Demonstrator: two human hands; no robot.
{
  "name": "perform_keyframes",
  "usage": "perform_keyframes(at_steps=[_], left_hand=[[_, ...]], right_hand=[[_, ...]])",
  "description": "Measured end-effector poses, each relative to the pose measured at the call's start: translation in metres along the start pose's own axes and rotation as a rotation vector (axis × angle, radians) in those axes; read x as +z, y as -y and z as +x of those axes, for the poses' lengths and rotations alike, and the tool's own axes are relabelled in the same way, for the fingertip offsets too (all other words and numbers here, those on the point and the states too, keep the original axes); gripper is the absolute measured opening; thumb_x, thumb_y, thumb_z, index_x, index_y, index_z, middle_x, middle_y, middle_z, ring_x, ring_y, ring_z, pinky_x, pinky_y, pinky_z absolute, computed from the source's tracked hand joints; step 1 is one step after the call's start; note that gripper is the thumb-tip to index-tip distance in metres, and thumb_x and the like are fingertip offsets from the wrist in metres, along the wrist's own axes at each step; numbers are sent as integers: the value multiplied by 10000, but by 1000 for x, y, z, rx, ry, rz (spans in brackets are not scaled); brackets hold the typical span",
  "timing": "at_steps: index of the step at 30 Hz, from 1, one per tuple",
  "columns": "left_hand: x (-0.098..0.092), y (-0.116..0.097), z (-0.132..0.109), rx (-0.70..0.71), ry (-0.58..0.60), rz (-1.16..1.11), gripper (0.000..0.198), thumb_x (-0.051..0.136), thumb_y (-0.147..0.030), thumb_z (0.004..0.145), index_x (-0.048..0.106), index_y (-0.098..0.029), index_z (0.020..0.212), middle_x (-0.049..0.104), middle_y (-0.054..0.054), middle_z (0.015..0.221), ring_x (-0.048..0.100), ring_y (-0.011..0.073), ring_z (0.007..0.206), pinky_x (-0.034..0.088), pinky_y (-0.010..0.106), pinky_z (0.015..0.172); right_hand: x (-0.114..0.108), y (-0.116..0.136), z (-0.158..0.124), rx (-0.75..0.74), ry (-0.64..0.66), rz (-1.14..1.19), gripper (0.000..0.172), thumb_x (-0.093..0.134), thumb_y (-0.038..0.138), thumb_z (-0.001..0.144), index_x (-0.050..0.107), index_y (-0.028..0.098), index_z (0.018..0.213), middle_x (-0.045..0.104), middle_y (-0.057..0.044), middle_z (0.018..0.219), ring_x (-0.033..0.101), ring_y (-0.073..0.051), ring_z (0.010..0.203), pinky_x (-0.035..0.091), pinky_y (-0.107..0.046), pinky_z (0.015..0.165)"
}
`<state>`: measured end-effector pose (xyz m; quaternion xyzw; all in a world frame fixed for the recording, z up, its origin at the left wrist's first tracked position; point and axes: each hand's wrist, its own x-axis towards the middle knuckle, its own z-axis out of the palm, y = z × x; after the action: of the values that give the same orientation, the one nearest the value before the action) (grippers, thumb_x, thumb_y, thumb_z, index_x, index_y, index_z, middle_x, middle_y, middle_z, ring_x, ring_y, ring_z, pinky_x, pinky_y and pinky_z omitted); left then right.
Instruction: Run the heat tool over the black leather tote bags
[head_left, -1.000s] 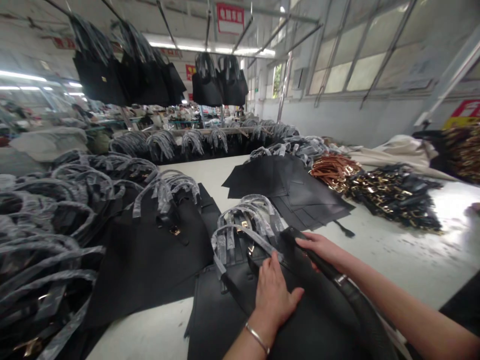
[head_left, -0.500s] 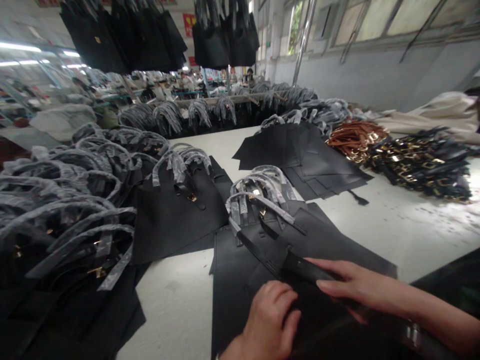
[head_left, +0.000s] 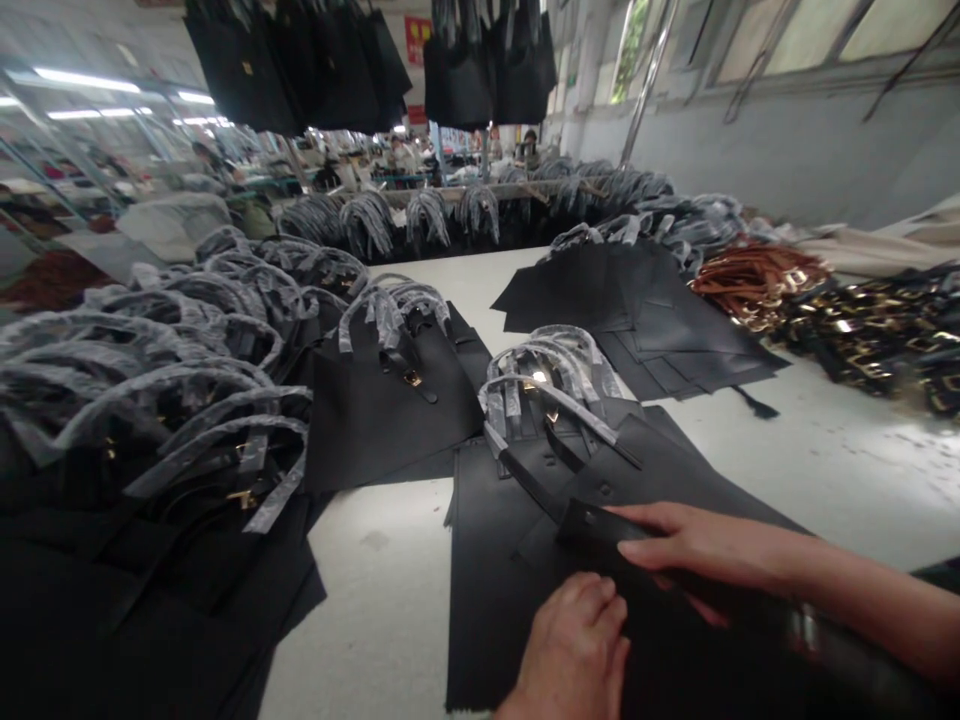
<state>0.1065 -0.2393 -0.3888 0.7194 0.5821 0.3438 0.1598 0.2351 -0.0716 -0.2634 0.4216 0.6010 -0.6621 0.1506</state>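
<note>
A flat black leather bag (head_left: 495, 540) with plastic-wrapped handles (head_left: 540, 385) lies on the white table in front of me. My left hand (head_left: 574, 655) rests on its lower part with the fingers curled down against the leather. My right hand (head_left: 694, 550) lies across a long black strap (head_left: 592, 520) on top of the bag, fingers closed over it. The strap runs back under my right forearm, where a metal ring shows.
A second black bag (head_left: 390, 410) lies just to the left. Piles of wrapped-handle bags (head_left: 150, 400) fill the left side. Flat black leather pieces (head_left: 637, 320), brown straps (head_left: 757, 280) and buckled black straps (head_left: 885, 340) lie at the right. Bags hang overhead.
Both hands have drawn back toward me along the bag, the strap coming with the right hand. The view has tilted down and shifted.
</note>
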Motion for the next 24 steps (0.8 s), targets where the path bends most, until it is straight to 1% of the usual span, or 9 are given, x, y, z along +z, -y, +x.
perform_keyframes(at_steps=[4, 6, 8, 11, 13, 14, 18, 22, 24], left_hand=[[4, -2, 1, 20, -3, 41, 334, 532, -255, 887, 582, -212, 1215, 607, 30, 1276, 538, 213, 1183, 459, 350, 1051], [8, -3, 1, 24, -5, 96, 329, 528, -238, 896, 577, -195, 1219, 607, 34, 1279, 538, 210, 1191, 452, 347, 1057], [11, -5, -1, 32, -11, 155, 335, 506, -210, 908, 564, -168, 1235, 594, 54, 1297, 522, 216, 1217, 435, 355, 1072], [11, -6, -6, 56, -12, 186, 356, 479, -228, 932, 533, -134, 1272, 565, 85, 1329, 494, 230, 1251, 405, 367, 1094], [9, -6, -8, 76, 2, 167, 342, 478, -245, 941, 539, -135, 1260, 588, 85, 1293, 511, 223, 1230, 402, 353, 1093], [7, -6, -9, 99, 12, 158, 324, 475, -234, 945, 548, -136, 1244, 608, 82, 1259, 527, 214, 1209, 404, 342, 1090], [5, -5, -9, 190, 42, 149, 244, 461, -171, 945, 581, -121, 1152, 673, 75, 1088, 598, 190, 1082, 451, 310, 1030], [9, -5, -9, 130, 89, 156, 111, 532, -181, 903, 607, -150, 979, 684, 40, 911, 645, 194, 883, 537, 307, 852], [10, -6, -10, 115, 84, 160, 95, 548, -182, 888, 601, -161, 963, 682, 37, 919, 644, 199, 860, 539, 317, 821]], right_hand=[[-6, -5, -4, 68, 31, 78, 647, 616, 468, 842, 417, 227, 1409, 589, 33, 644, 545, -95, 354, 465, -182, 316], [-1, 2, 2, 58, 26, 72, 662, 620, 465, 836, 412, 222, 1415, 583, 34, 634, 538, -98, 347, 461, -187, 311], [9, 11, 8, -3, -14, 16, 685, 632, 457, 830, 401, 225, 1432, 584, 33, 652, 528, -93, 349, 446, -184, 311], [23, 22, 6, -75, -50, -158, 724, 649, 447, 832, 369, 237, 1466, 654, -17, 813, 531, -69, 373, 406, -162, 322], [28, 23, -2, -65, -10, -260, 727, 660, 452, 828, 374, 261, 1469, 680, -56, 957, 547, -60, 390, 395, -154, 333], [30, 23, -6, -46, 17, -293, 724, 661, 458, 826, 381, 270, 1466, 684, -63, 985, 556, -63, 394, 394, -155, 335], [41, 25, -8, 25, 60, -310, 723, 654, 433, 825, 380, 246, 1467, 702, -59, 872, 556, -90, 376, 391, -171, 323], [59, 37, 4, -6, 45, -331, 714, 624, 355, 843, 349, 206, 1485, 690, -52, 757, 517, -81, 360, 363, -157, 310], [62, 39, 4, -24, 38, -376, 714, 622, 339, 840, 351, 201, 1486, 684, -53, 754, 510, -77, 361, 361, -154, 308]])
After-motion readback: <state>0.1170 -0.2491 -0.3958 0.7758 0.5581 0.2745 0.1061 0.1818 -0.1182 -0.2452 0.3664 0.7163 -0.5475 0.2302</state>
